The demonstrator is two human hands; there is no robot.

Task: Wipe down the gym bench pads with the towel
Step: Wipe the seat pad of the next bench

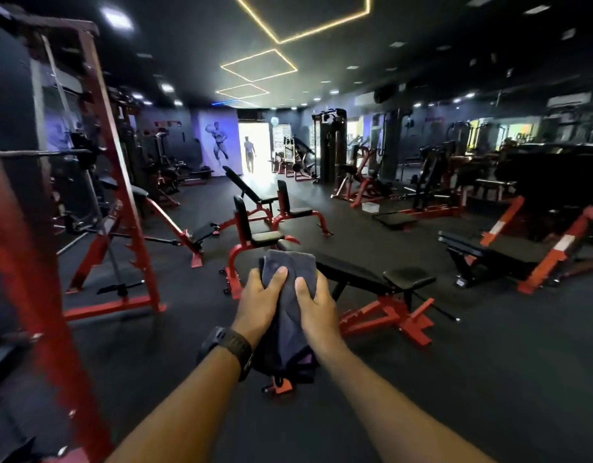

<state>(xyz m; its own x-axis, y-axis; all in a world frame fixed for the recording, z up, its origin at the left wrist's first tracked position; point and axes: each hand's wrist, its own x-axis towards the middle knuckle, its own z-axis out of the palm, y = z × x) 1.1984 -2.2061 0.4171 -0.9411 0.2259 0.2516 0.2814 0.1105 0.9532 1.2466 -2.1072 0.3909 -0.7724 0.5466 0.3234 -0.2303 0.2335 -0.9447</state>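
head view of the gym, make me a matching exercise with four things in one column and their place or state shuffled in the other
Things:
1 towel
2 watch
3 nearest bench
4 distant person

Places or states:
A in the bright far doorway
B on the left wrist
C gripped by left hand and right hand
D black pads, red frame, just beyond the hands

Pairs: 1-C, 2-B, 3-D, 4-A

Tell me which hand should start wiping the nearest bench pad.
Right, probably. Both hands grip the grey towel, but the nearest bench pad extends past the right hand; the left hand is on the towel's far side.
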